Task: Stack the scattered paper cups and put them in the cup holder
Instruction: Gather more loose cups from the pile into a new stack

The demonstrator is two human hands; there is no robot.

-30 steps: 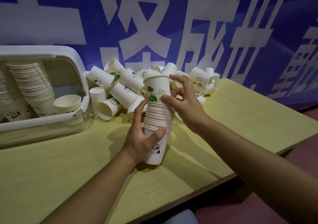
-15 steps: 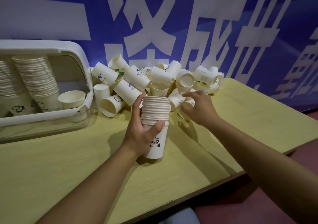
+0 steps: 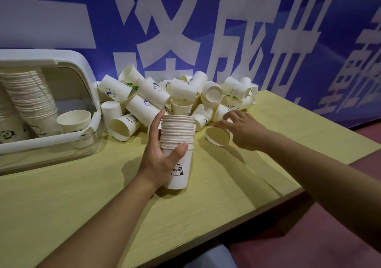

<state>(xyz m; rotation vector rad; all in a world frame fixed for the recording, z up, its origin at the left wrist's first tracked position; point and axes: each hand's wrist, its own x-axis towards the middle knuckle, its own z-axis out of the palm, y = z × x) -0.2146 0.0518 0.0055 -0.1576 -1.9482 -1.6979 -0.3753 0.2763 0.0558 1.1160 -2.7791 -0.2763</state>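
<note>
Since half a second ago your right hand point(image 3: 244, 130) has slid from the pile point(image 3: 181, 97) to a loose cup point(image 3: 218, 136) lying on its side on the surface point(image 3: 237, 185), fingers curling over its rim. Your left hand point(image 3: 162, 154) grips the upright stack point(image 3: 177, 144), thumb across the front, just left of that cup. Stacked cups stand inside the cup holder point(image 3: 86, 78) at far left.

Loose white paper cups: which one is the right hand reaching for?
The white paper cup on its side, mouth toward the camera, apart from the pile; the right hand is on it.
</note>
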